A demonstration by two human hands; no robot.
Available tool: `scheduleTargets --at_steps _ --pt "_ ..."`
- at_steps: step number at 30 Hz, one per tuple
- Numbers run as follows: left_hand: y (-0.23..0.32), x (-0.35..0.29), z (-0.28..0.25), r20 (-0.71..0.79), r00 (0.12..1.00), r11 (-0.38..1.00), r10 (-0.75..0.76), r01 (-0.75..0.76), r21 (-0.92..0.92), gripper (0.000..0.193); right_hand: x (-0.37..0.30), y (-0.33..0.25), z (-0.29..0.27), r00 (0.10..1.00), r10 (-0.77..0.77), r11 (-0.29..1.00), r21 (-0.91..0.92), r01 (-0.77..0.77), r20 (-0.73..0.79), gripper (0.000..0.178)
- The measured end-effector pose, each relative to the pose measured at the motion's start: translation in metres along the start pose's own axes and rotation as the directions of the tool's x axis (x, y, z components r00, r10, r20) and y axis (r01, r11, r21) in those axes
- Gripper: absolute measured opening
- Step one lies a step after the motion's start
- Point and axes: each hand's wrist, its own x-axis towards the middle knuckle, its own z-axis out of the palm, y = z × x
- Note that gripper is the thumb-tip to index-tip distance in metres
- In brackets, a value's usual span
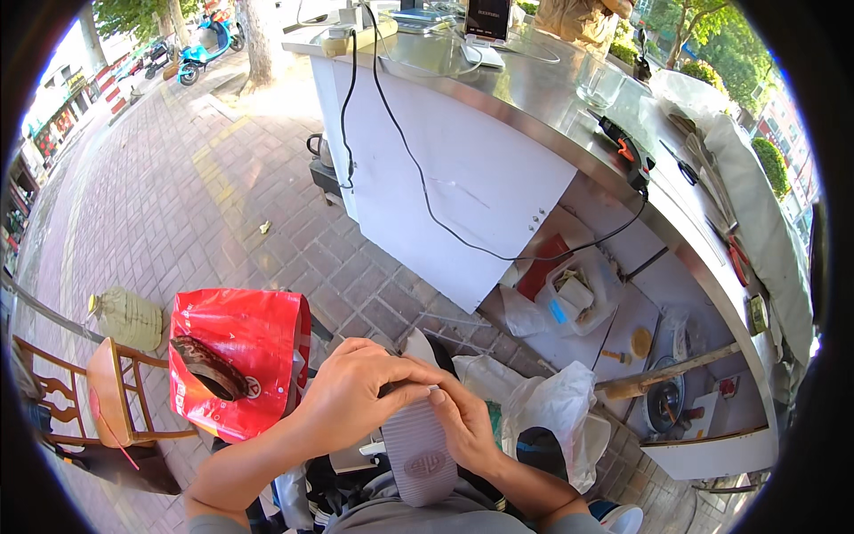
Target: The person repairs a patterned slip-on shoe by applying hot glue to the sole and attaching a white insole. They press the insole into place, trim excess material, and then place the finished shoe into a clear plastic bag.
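The left hand [363, 384] and right hand [464, 425] both grip the far end of a ribbed sole [418, 445] above the lap. Neither steadies its near end, so a loosened pinch could let it twist and drop between the knees.

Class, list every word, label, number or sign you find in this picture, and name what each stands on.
Wording is not copied here; the marks stand on:
Grey ribbed sole: a round emblem toward its lower end.
Red bag: pale print and a small ringed symbol.
Black upright panel on the counter: one small pale line.
Distant shopfronts, far left: too small and blurred to read.
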Motion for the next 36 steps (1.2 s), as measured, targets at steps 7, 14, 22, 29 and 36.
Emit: scheduleTargets --at_steps 7,14,22,29,36 --pt "0.006 0.001 -0.003 0.048 0.998 0.977 -0.043 0.052 -0.207 0.028 -0.013 0.002 0.004 0.984 0.018 0.995 0.097 -0.001 -0.177 0.027" --pt "0.002 -0.004 -0.015 0.127 0.991 0.931 -0.049 0.091 -0.353 0.03 0.019 0.021 -0.017 0.992 0.1 0.99 0.109 -0.091 -0.075 0.064" --pt "-0.006 -0.007 -0.021 0.087 0.995 0.984 -0.04 0.054 -0.168 0.031 0.016 0.019 -0.011 0.978 0.209 0.962 0.177 -0.21 0.019 0.057" --pt "-0.003 -0.016 -0.017 0.078 0.99 0.956 -0.115 0.132 -0.26 0.037 0.014 0.008 0.003 0.98 0.175 0.934 0.331 -0.137 -0.089 0.051" --pt "-0.007 -0.018 -0.012 0.076 0.989 0.928 -0.123 0.142 -0.346 0.033 0.008 0.016 0.007 0.979 0.147 0.941 0.326 -0.094 -0.143 0.046"
